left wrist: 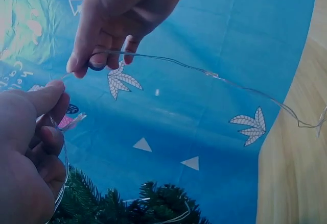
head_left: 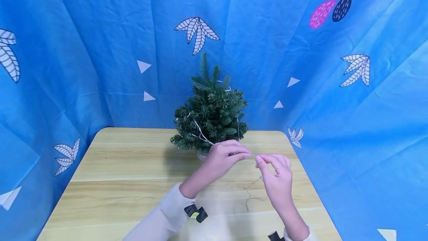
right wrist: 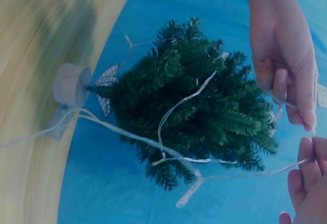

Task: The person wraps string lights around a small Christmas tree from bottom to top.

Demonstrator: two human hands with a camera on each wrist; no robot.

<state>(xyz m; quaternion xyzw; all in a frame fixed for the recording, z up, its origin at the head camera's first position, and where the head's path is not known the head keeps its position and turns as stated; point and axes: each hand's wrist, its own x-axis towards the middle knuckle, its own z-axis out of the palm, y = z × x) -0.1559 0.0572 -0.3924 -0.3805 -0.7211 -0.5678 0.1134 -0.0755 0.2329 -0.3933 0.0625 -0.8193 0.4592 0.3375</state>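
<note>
A small green Christmas tree (head_left: 214,111) stands upright at the back of the table, with thin wire string lights (left wrist: 212,74) looped around its branches. In front of its lower right side, my left hand (head_left: 225,157) pinches the wire between thumb and fingers. My right hand (head_left: 278,177) pinches the same strand close by, fingertips nearly meeting the left's. A short bit of wire spans the gap between them. From the right hand the loose strand (head_left: 255,197) hangs down over the table. The right wrist view shows the tree's round pale base (right wrist: 69,84).
The wooden table (head_left: 110,196) has rounded back corners. A blue patterned cloth (head_left: 260,47) encloses it at the back and both sides. Beside the base in the right wrist view is a small greyish box (right wrist: 57,124), with the wire running past it.
</note>
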